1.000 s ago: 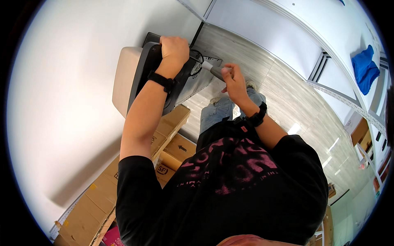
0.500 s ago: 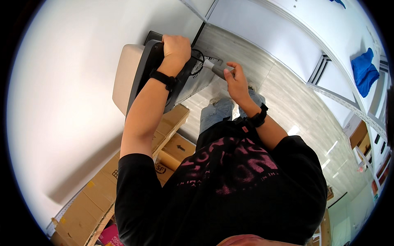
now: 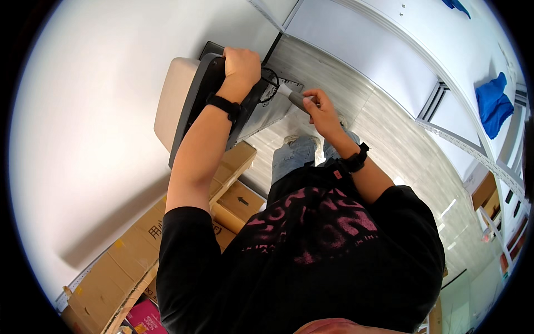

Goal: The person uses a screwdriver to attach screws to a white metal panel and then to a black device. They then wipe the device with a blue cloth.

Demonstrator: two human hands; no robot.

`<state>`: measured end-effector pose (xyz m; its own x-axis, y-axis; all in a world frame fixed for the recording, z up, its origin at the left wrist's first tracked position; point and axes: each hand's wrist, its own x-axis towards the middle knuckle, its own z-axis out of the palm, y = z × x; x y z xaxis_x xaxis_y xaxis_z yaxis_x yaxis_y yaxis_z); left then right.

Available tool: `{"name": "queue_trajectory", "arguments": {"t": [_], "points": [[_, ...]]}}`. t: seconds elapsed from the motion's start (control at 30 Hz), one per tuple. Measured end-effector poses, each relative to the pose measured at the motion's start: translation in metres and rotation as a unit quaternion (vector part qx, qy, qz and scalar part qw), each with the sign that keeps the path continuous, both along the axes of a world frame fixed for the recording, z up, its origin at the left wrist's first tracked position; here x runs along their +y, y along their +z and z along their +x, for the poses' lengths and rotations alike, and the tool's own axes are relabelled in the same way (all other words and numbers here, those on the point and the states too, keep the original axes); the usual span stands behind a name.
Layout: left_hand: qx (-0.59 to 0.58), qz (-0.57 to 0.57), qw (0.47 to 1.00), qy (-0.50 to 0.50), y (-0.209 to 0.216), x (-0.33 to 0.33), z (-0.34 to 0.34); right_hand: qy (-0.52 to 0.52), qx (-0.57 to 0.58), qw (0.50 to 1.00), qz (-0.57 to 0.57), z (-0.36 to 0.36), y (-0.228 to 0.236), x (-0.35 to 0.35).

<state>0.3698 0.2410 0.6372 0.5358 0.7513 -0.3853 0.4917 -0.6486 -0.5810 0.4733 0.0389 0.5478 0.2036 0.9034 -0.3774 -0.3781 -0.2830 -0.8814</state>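
Note:
At the upper left, a chair-like piece with a beige padded panel (image 3: 172,106) and a dark grey frame (image 3: 192,119) leans on its side near the white wall. My left hand (image 3: 242,64) is closed over the frame's upper edge, its fingertips hidden behind it. In my right hand (image 3: 322,113) is a brush-like tool (image 3: 298,100) with a grey handle and a pale tapered end. That pale end points at a black loop (image 3: 272,83) beside the frame; whether they touch I cannot tell. My thumb and fingers are round the handle.
Cardboard boxes (image 3: 236,203) stand below the frame along the wall (image 3: 78,139). A grey patterned panel (image 3: 272,111) lies behind the frame. White shelving with a metal rail (image 3: 450,125) runs along the right, and a blue cloth (image 3: 494,106) hangs there. Pale tiled floor (image 3: 389,133) lies between.
The fingers of my right hand have curled more closely round the brush-like tool, and its handle has shifted slightly. My left hand keeps its hold on the frame. The whole view has shifted a little.

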Motion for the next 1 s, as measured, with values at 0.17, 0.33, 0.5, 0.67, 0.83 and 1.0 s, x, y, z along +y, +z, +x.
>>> {"name": "queue_trajectory", "arguments": {"t": [0.17,0.33,0.5,0.67,0.83,1.0], "points": [[-0.022,-0.016,0.999,0.024,0.013,0.004,0.0,0.021,-0.005,1.0,-0.009,0.026,0.006,-0.009],[-0.009,-0.046,0.995,0.092,0.001,0.008,-0.027,0.02,0.058,0.998,-0.004,0.038,0.004,-0.033],[-0.162,-0.088,0.976,0.112,-0.002,0.025,-0.038,0.01,0.001,0.998,0.058,0.074,0.035,-0.056],[-0.424,-0.216,0.876,0.073,0.006,0.027,0.042,-0.032,0.047,0.996,0.07,0.117,0.053,-0.077],[-0.602,-0.311,0.735,-0.025,-0.013,0.027,0.12,-0.119,0.134,0.982,0.059,0.116,0.054,-0.074],[-0.623,-0.356,0.696,-0.025,-0.025,0.048,0.204,-0.184,0.109,0.974,0.072,0.132,0.062,-0.056]]}}
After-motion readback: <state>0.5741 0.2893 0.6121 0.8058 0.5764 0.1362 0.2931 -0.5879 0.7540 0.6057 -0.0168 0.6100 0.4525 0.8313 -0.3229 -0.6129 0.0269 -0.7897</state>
